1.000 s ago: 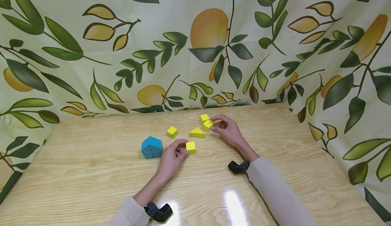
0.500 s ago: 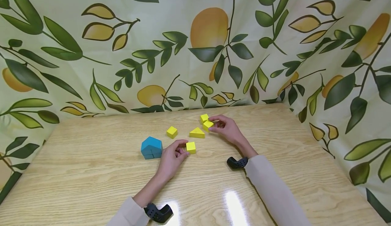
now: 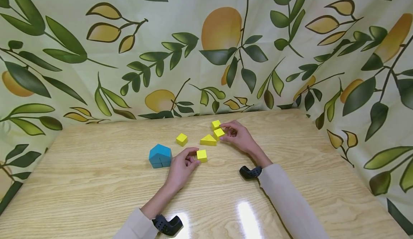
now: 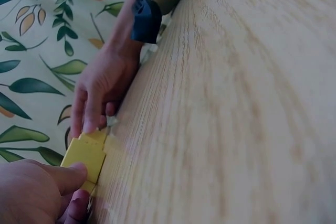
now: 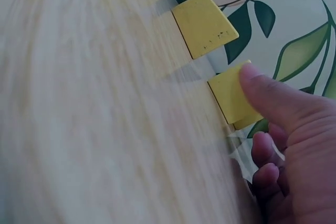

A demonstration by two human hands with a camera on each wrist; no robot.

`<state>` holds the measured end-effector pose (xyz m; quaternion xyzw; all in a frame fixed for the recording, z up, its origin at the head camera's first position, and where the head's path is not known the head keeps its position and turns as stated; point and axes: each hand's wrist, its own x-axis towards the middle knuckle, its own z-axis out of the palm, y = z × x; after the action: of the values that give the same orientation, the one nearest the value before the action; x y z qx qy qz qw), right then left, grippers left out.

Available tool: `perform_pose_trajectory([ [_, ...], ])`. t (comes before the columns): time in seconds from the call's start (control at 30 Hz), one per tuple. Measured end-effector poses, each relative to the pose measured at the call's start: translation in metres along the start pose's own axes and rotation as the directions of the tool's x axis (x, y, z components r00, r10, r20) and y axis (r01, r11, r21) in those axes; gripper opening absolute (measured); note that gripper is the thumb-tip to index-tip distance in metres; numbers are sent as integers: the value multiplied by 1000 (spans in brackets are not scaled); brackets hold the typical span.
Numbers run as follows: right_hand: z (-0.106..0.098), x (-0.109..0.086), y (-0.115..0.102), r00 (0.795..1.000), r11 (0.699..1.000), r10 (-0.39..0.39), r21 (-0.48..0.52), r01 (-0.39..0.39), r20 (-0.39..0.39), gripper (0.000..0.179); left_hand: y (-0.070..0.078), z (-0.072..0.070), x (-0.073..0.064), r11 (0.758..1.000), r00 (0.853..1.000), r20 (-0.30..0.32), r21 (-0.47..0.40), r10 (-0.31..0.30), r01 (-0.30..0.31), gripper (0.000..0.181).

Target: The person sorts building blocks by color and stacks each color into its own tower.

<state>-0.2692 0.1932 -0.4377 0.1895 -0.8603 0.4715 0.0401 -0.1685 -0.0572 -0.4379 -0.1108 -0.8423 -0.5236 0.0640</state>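
Note:
My left hand (image 3: 180, 169) pinches a yellow cube (image 3: 202, 156) between thumb and index finger on the table. Further back, my right hand (image 3: 240, 136) holds another yellow cube (image 3: 218, 134) by its thumb and index fingertips. In the right wrist view, the right thumb (image 5: 268, 90) lies on that cube's face. A yellow triangular block (image 3: 208, 140) lies just left of the right hand's cube. Behind, a third yellow cube (image 3: 216, 125) stands very close to it. In the left wrist view, the left thumb (image 4: 71, 177) presses the near cube's face.
A blue block shape with a pointed top (image 3: 160, 156) stands beside the left hand's knuckles. One more yellow cube (image 3: 181, 139) sits behind the left hand. The wooden table (image 3: 96, 181) meets a leaf-patterned cloth (image 3: 180, 16) at its back edge.
My right hand has shifted its yellow cube slightly left and turned it a little, closer to the triangular block. The left hand and its cube stay nearly still.

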Motion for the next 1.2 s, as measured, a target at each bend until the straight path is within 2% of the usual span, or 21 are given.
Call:
perform_pose_trajectory([
  [0.2,1,2,-2,1000,999,-25,-37,25,16,39,1,-1,1,1000,1000,-2,4,21,-21,35],
  [0.47,0,0,-3,998,999,51,10,-51,26,35,2,-1,2,1000,1000,6,6,17,-17,35],
  [0.83,-3,-4,-3,997,997,81,16,-82,18,36,3,0,2,1000,1000,11,-1,18,-18,36],
  [1.0,-2,-4,-3,995,994,96,57,-94,-24,37,3,-1,1,1000,1000,8,6,15,-15,37],
  [1.2,-4,-7,-3,986,979,154,142,-145,-58,41,3,-1,0,1000,1000,9,11,9,-9,36],
])
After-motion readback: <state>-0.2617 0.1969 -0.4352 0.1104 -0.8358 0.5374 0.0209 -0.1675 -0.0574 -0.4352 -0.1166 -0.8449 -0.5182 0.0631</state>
